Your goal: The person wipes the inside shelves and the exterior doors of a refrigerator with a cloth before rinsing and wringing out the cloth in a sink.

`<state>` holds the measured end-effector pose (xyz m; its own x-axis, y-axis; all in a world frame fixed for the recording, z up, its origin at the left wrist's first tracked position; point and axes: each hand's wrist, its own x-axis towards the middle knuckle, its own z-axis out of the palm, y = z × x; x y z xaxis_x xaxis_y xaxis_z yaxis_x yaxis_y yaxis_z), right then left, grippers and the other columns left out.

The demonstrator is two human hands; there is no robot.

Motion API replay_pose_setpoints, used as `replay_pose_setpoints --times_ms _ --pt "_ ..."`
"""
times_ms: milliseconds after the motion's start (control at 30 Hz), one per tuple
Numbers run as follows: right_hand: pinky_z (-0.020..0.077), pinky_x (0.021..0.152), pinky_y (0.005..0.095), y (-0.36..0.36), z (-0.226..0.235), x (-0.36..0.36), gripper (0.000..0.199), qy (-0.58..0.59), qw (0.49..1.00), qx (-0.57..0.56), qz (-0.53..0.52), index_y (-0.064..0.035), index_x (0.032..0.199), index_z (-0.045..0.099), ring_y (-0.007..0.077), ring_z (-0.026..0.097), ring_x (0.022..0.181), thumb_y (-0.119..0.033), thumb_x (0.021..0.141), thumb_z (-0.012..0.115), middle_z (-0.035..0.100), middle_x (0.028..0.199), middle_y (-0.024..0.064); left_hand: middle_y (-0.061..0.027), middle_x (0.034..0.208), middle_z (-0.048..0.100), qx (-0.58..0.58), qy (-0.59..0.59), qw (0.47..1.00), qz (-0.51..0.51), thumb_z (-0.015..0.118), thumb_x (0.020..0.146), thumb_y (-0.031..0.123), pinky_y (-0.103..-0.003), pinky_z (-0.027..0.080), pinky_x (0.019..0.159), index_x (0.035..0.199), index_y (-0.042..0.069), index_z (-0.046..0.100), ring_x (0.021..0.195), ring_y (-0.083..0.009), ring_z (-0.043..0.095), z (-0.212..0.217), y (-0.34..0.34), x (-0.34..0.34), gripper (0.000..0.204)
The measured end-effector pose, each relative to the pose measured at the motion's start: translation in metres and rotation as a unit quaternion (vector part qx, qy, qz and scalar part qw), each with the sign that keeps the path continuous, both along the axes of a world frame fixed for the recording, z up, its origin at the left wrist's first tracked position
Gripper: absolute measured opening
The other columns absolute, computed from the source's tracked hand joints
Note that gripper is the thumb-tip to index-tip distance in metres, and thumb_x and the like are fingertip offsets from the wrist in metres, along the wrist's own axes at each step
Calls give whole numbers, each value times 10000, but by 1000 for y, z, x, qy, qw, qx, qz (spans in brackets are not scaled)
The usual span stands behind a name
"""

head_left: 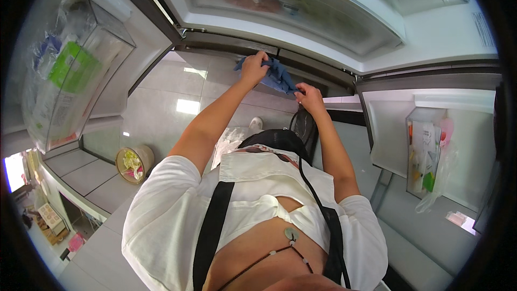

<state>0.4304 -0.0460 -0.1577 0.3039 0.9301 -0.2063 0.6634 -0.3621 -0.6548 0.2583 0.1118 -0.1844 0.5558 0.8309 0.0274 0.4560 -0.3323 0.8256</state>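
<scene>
A blue cloth stretches between my two hands, just in front of the fridge's lower front. My left hand grips its left part, fingers closed round the fabric. At the cloth's lower right end, my right hand pinches the edge. Both arms reach forward and the cloth hangs bunched and creased. Right above my hands is the open fridge, with a clear drawer holding blurred reddish and greenish food. Parts of the fingertips are hidden behind the cloth.
The left fridge door stands open, its bin holding a green package and bags. The open right door has a bin with packages and a plastic bag. A waste bin stands on the tiled floor at left.
</scene>
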Motion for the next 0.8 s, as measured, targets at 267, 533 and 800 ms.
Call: replay_pose_setpoints --times_ms 267,533,800 --pt "456 755 386 -19 13 8 334 -93 994 -60 16 -86 980 620 330 569 901 -272 710 681 591 952 133 -63 701 518 -152 -223 959 83 584 685 50 -263 407 611 813 57 484 690 -136 524 -19 -22 -32 163" --pt "432 465 298 3 6 16 308 330 914 -61 -229 -30 857 570 169 583 569 -288 742 693 554 691 66 -12 591 483 -228 -195 940 164 610 739 65 -223 375 479 773 43 452 534 -76 465 -13 -19 -27 163" --pt "529 592 262 40 11 15 348 593 681 220 -369 20 1169 478 161 624 672 -109 856 558 570 950 114 -153 883 577 46 -63 995 61 642 725 134 -374 446 695 972 34 474 772 -289 559 35 -15 17 315"
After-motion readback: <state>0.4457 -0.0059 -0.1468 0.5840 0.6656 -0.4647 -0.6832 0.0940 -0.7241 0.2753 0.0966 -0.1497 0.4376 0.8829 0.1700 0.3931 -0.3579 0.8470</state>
